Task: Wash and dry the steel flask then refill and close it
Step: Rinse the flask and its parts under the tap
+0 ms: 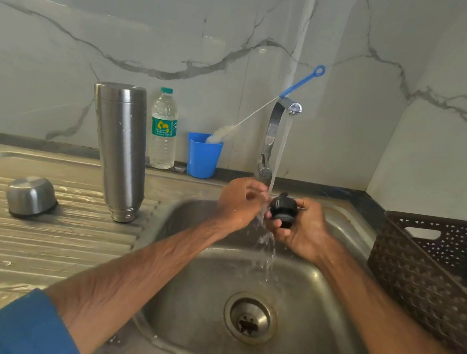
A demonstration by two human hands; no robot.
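The steel flask [119, 148] stands upside down, mouth on the ribbed drainboard [37, 242], left of the sink. Its steel cup lid [31, 196] lies upturned further left. Over the sink basin [208, 302], my right hand [298, 231] grips the flask's black stopper [282, 209] under the running water from the tap [274, 134]. My left hand [239, 203] is beside it with fingers curled, fingertips at the stopper's left side in the stream. Whether they pinch the stopper is hidden.
A plastic water bottle [163, 129] and a blue cup [203, 154] holding a bottle brush [265, 112] stand at the back wall. A dark woven basket [435, 271] sits right of the sink. The drain [250, 318] is in the basin's middle.
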